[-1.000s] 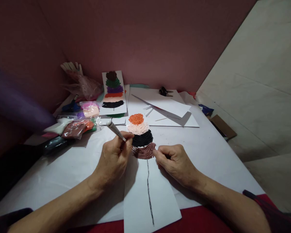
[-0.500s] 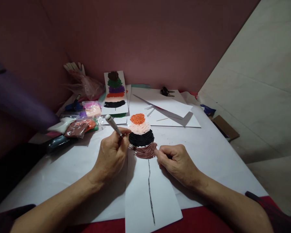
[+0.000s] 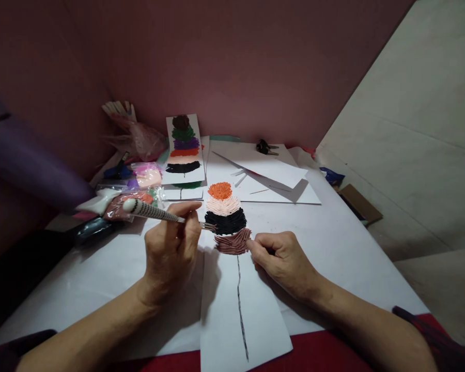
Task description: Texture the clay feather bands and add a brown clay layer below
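A white paper strip (image 3: 240, 315) lies in front of me with a black drawn stem and stacked clay bands (image 3: 225, 217): orange, pale pink, black, brown. My left hand (image 3: 171, 248) is closed round a fork (image 3: 155, 212) with a white patterned handle, held almost level, its tines at the left edge of the black and brown bands. My right hand (image 3: 281, 258) rests curled on the paper, its fingertips pressed against the right edge of the brown band.
Bags of coloured clay (image 3: 134, 194) lie at the left. A finished clay card (image 3: 183, 150) leans against the maroon wall. Cut white paper sheets (image 3: 271, 178), keys (image 3: 265, 147) and a cardboard piece (image 3: 358, 201) sit behind and to the right. A red cloth (image 3: 325, 351) edges the table.
My left hand has tipped the fork handle down and leftward, from steeply raised to nearly level, and its tines have slid up toward the black band. The right hand stays put.
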Motion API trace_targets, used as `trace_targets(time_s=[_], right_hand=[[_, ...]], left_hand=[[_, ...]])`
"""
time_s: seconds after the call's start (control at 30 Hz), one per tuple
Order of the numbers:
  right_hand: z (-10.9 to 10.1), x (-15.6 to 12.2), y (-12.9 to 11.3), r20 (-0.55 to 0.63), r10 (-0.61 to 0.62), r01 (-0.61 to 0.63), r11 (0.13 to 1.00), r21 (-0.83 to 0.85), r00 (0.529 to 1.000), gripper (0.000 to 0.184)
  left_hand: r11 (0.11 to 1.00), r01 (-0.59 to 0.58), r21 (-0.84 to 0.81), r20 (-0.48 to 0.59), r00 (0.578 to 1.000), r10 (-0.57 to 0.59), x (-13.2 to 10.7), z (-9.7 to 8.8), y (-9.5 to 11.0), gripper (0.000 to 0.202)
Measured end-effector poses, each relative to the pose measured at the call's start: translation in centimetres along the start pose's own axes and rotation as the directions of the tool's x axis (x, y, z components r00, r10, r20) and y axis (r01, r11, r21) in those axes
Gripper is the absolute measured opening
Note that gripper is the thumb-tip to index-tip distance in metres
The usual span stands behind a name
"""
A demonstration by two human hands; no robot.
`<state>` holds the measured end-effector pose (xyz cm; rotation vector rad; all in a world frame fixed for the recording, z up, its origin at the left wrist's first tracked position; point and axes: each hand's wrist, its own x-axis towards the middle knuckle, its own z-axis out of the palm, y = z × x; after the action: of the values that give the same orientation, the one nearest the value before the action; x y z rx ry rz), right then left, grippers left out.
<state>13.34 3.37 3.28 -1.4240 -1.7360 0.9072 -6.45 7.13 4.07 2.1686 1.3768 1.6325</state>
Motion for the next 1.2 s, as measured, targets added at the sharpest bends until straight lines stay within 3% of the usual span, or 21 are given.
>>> trace_targets(time_s=[0.2,0.57,1.2], right_hand=[[0.1,0.0,0.1,-0.004,-0.010,0.010,1.000,-0.007,1.000,0.041],[0.2,0.0,-0.1,-0.008,0.000,-0.001,1.000,-0.020,1.000,0.042],[0.0,0.0,0.1,0.001,-0.012,0.012,1.000,-0.028,1.000,0.040]], left_hand=[[0.963,0.134,-0.232,0.243,0.967,-0.076,-1.0,0.8,0.3,0.008],[0.944,0.211,-0.253,0.382,0.918,-0.103,-1.4,1.3,-0.2,0.008],[0.974,0.162,-0.161,0.299,0.948,-0.109,-0.6,0.9,-0.6,0.013]])
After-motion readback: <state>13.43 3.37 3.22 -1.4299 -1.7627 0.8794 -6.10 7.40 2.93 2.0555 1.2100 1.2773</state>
